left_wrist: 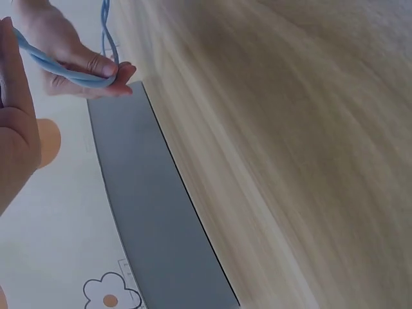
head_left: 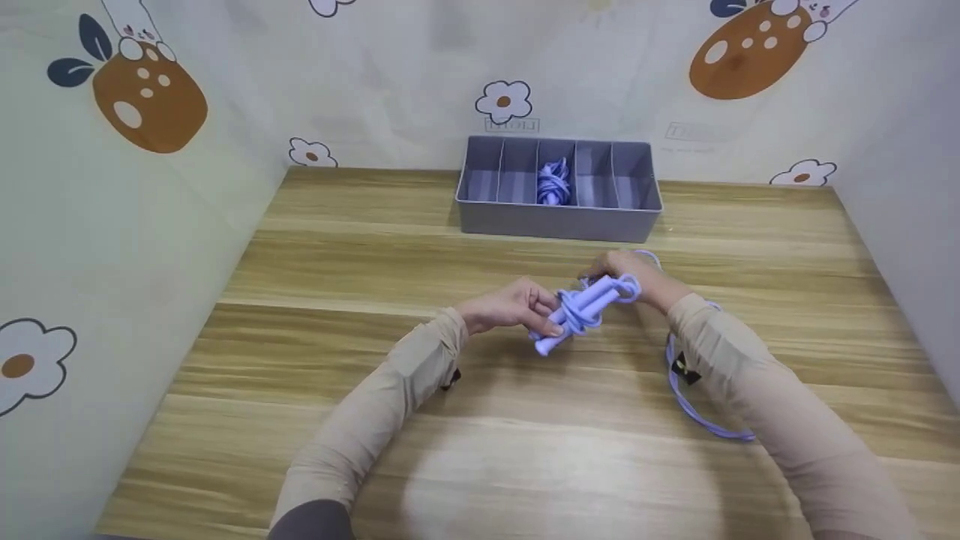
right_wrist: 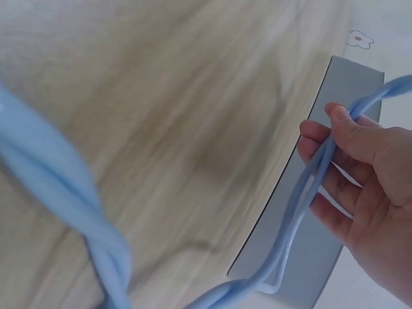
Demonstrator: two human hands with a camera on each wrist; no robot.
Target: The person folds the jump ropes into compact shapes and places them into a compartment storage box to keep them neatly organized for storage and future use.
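Observation:
My left hand (head_left: 510,306) grips a light purple-blue jump rope (head_left: 600,301) by its two handles, which lie side by side and tilted. Some of its cord is wound round their middle. Beyond the handles, my right hand (head_left: 637,276) pinches the twisted cord between thumb and fingers, as the right wrist view shows at the cord (right_wrist: 325,154). From there the loose cord (head_left: 686,405) runs behind the right forearm and hangs in a loop. In the left wrist view the left hand (left_wrist: 16,122) is cut off by the frame edge.
A grey divided tray (head_left: 555,221) stands at the back of the wooden table (head_left: 360,247). Its middle compartment holds another wound jump rope (head_left: 553,181). Printed cloth walls (head_left: 405,82) enclose the table at the back and sides.

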